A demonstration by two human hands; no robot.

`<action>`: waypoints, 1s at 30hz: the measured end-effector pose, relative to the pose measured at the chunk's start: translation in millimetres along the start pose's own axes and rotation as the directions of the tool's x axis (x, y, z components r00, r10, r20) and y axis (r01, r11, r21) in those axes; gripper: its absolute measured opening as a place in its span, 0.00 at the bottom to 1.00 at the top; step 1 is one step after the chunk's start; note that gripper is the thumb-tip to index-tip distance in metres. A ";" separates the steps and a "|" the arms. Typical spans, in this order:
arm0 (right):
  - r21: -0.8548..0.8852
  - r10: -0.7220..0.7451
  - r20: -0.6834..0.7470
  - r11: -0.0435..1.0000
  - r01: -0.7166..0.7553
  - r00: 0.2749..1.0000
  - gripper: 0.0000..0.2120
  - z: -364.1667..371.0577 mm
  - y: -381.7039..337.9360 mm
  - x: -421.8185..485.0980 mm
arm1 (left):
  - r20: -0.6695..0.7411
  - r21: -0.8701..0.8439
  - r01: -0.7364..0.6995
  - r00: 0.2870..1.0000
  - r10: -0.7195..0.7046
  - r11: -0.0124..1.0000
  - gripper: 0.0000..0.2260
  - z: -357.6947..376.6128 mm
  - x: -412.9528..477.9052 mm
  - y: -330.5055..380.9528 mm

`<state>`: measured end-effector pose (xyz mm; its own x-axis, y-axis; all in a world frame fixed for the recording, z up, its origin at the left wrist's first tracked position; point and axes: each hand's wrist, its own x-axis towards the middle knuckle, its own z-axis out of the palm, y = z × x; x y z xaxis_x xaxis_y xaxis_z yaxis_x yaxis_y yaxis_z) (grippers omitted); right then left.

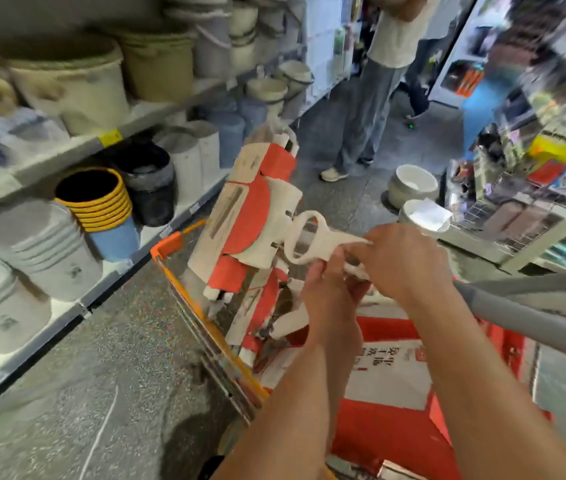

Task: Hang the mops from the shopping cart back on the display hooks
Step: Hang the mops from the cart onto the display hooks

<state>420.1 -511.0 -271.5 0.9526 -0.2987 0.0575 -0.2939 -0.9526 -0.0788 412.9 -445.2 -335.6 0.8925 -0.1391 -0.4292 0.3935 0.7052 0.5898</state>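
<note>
I hold a mop [257, 209] above the shopping cart [184, 268]. Its head is wrapped in red and white card, and a cream loop handle [309, 237] sticks out toward me. My left hand [326, 282] grips the lower edge of that loop handle. My right hand [402, 258] pinches the handle's pointed end from the right. More red and white mop packs [389, 368] lie in the cart below my arms. Grey mop poles [517, 313] run off to the right. No display hooks are visible.
Shelves of stacked buckets and bins [97, 199] line the left side. A person [378, 81] stands in the aisle ahead. White basins [413, 188] sit on the floor, and a wire rack of goods [524, 188] stands at the right. The speckled floor [118, 358] lies left of the cart.
</note>
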 end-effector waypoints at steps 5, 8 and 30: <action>0.292 -0.003 -0.083 0.956 0.027 0.997 0.15 -32.3 0.3 -43.1 | 0.050 0.033 -0.167 0.985 0.165 0.985 0.07 6.7 -58.9 24.1; 0.457 -0.023 -0.104 0.887 0.069 0.994 0.16 -45.2 -7.8 -60.7 | 0.072 0.055 -0.271 0.961 0.267 0.961 0.06 4.9 -84.8 41.7; 0.783 -0.381 -0.395 0.336 0.523 0.836 0.20 -115.0 -303.0 -217.7 | -0.012 0.126 -0.822 0.559 0.829 0.556 0.09 -173.4 -251.9 294.0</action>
<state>292.8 -164.0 -145.7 0.8775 0.0908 0.4709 0.4610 -0.4304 -0.7760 265.6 -82.3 -172.7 0.8226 0.5150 0.2410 -0.4867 0.4186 0.7667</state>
